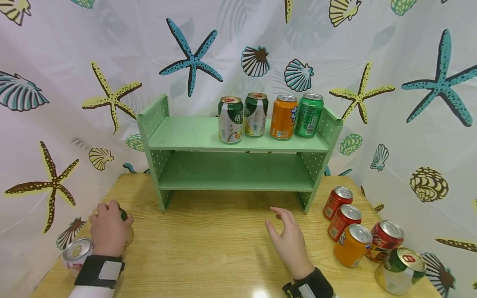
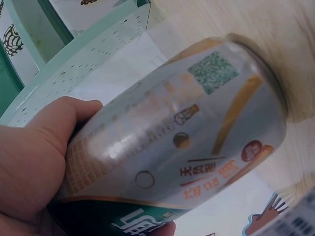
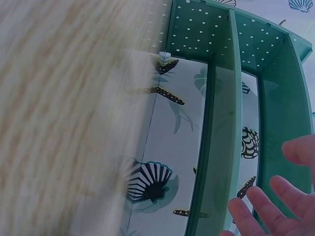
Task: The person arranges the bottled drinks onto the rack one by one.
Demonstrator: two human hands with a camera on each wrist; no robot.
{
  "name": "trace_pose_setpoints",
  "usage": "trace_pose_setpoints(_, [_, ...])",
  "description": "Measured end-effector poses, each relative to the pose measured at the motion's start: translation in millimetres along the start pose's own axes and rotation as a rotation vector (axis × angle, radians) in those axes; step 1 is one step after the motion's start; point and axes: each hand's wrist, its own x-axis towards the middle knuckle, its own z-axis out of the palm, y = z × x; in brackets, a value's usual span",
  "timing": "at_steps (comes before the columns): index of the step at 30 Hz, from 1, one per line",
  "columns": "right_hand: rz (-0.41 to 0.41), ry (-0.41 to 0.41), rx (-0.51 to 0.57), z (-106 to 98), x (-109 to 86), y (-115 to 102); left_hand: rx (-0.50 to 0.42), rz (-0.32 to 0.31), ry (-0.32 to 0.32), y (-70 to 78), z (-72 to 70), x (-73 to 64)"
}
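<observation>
My left hand (image 1: 109, 231) grips a green and white drink can (image 2: 167, 142) by its green upper end, at the left of the table. The thumb and curled fingers wrap around it, and in the head view the hand covers most of the can. Its silver lower part and base show close over the wood in the left wrist view. Right beside this hand stands a white can (image 1: 77, 252) with a silver top. My right hand (image 1: 290, 242) holds nothing; it hovers over the table in front of the shelf's right side, fingers loosely extended and thumb apart.
A green two-tier shelf (image 1: 234, 186) stands at the back. Its top tier carries two green and white cans (image 1: 230, 120), an orange can (image 1: 282, 120) and a green can (image 1: 309, 118). Several red, orange and green-white cans (image 1: 350, 246) stand at the right. A patterned curtain (image 1: 238, 25) encloses the table.
</observation>
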Motion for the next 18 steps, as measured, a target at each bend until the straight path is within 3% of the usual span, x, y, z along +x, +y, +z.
trace_pose_setpoints(10, [-0.012, 0.006, 0.006, 2.2, -0.3, 1.5, -0.032, 0.045, 0.003, 6.1, 1.1, -3.0])
trace_pose_setpoints(18, [-0.015, 0.009, -0.002, 2.8, 0.2, 3.0, -0.064, 0.147, 0.074, 35.5, -9.1, -8.1])
